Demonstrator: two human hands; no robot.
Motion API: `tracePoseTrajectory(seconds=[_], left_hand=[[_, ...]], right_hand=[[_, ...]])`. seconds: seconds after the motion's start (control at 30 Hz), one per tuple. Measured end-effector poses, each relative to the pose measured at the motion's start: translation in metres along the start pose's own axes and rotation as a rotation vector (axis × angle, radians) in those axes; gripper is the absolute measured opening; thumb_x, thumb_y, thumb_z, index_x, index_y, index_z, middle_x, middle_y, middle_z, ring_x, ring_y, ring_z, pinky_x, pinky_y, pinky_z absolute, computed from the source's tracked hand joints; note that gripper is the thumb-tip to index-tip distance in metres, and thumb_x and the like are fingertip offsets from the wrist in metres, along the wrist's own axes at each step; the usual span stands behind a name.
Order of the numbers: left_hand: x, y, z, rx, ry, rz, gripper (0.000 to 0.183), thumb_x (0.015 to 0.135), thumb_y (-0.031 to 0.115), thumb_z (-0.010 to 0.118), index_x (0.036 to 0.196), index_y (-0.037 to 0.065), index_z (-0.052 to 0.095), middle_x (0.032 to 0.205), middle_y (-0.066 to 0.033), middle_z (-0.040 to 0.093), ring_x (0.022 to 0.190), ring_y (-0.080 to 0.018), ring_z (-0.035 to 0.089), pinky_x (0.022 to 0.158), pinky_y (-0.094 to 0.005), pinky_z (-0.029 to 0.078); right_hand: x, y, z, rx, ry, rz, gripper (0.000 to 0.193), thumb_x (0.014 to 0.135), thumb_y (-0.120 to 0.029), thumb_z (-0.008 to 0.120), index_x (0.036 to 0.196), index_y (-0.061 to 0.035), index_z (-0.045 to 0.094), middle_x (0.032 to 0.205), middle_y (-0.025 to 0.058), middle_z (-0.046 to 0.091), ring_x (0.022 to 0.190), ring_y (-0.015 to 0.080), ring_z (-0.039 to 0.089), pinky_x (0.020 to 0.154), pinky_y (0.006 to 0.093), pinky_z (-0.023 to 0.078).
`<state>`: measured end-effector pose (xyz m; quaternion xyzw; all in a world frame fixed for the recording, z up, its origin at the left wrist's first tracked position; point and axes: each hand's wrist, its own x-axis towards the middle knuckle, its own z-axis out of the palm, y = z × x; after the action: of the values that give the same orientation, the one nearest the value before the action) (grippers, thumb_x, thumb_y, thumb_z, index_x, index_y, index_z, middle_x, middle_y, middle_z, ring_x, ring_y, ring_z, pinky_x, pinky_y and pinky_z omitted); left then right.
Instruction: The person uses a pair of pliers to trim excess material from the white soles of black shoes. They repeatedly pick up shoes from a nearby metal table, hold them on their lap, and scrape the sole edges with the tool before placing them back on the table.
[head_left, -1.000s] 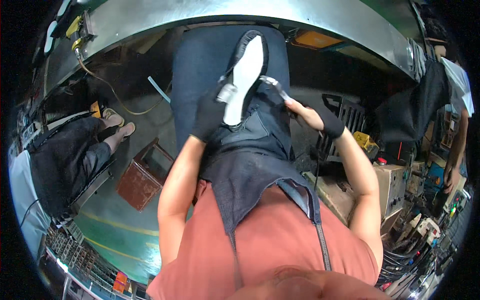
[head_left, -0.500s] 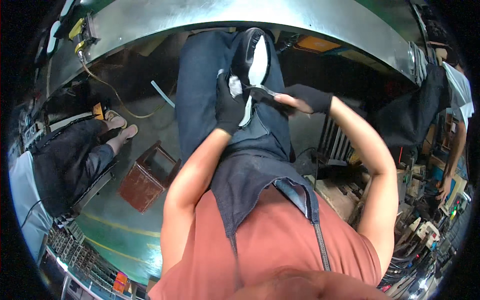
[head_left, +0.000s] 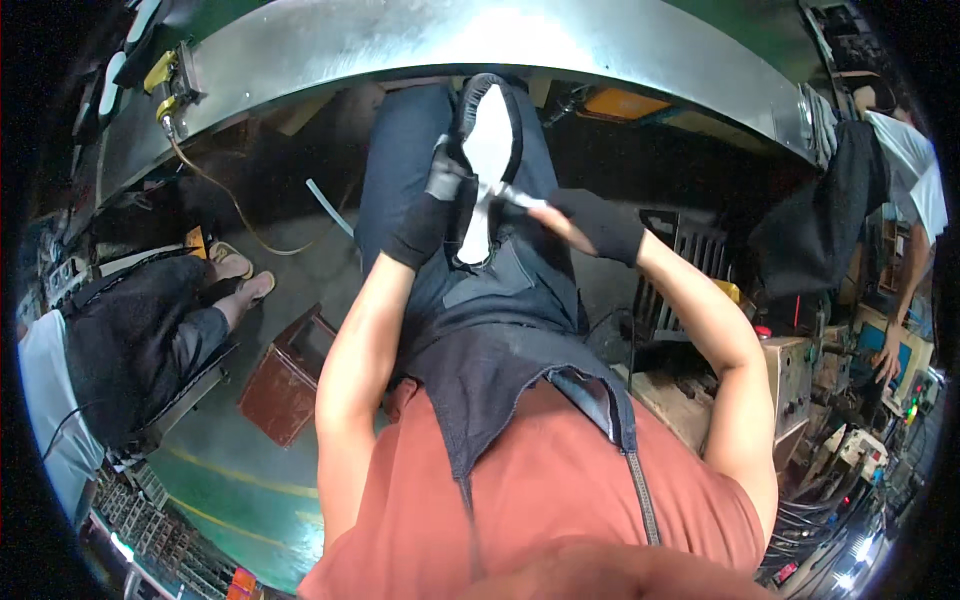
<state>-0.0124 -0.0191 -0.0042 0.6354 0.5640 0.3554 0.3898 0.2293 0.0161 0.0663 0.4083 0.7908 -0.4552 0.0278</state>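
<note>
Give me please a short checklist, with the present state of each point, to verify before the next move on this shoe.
1. Shoe over the lap, toe pointing away from the wearer: ok.
2. White sole facing up: ok.
3. Left hand at the shoe's left side: ok.
4. Left hand's grip underneath: cannot tell, hidden.
5. Metal tool held in the right hand: ok.
6. Sole fully uncovered: not ok, the tool's head overlaps it in this view.

1 metal bench [head_left: 350, 45] blocks ahead (left side free).
</note>
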Motion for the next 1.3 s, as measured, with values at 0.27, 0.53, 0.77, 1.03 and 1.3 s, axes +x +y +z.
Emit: tracePoseTrajectory(seconds=[0.27,0.53,0.77,1.03,1.3], left_hand=[[-0.011,0.034,0.034,0.128,-0.057,-0.077,0.107,0.073,0.035,0.073,0.141,-0.006,0.001,0.143,-0.0316,0.015,0.135,-0.0413,0.017,0.109,-0.0416,0.021],[0.023,0.016,0.030,-0.380,0.133,-0.163,0.074,0.081,0.039,0.064,0.132,-0.003,0.032,0.126,-0.0289,0.045,0.117,-0.0415,0.044,0.097,-0.0388,0.037],[0.035,0.016,0.047,0.158,0.231,-0.246,0.061,0.084,0.044,0.059,0.124,0.000,0.044,0.110,-0.0258,0.057,0.104,-0.0403,0.055,0.085,-0.0429,0.045],[0.042,0.030,0.003,-0.984,-0.201,-0.423,0.045,0.098,0.038,0.035,0.120,0.002,0.051,0.106,-0.0095,0.060,0.093,-0.0159,0.055,0.086,-0.0285,0.044],[0.043,0.029,0.038,0.109,0.124,-0.224,0.042,0.093,0.039,0.043,0.106,0.000,0.050,0.103,-0.0300,0.057,0.095,-0.0443,0.057,0.078,-0.0485,0.045]], right_hand=[[-0.005,-0.019,-0.037,-0.205,0.035,0.047,0.039,0.092,-0.037,0.050,0.082,-0.0001,0.060,0.070,0.0154,0.058,0.064,0.0274,0.058,0.061,0.0358,0.045],[0.017,0.042,0.000,-0.309,0.352,-0.158,0.038,0.091,-0.037,0.051,0.079,-0.0020,0.059,0.073,0.0195,0.059,0.065,0.0379,0.058,0.058,0.0415,0.045],[-0.009,0.030,-0.071,-0.425,-0.167,0.109,0.056,0.091,-0.049,0.045,0.073,0.0001,0.064,0.067,0.0213,0.060,0.062,0.0375,0.060,0.057,0.0435,0.046],[0.003,-0.003,-0.023,-0.394,0.173,-0.471,0.040,0.088,-0.043,0.055,0.078,-0.0041,0.059,0.070,0.0150,0.058,0.070,0.0307,0.061,0.059,0.0365,0.046],[-0.047,0.009,-0.033,0.198,0.094,0.244,0.048,0.094,-0.044,0.045,0.082,0.0000,0.061,0.061,0.0084,0.059,0.057,0.0163,0.057,0.058,0.0305,0.045]])
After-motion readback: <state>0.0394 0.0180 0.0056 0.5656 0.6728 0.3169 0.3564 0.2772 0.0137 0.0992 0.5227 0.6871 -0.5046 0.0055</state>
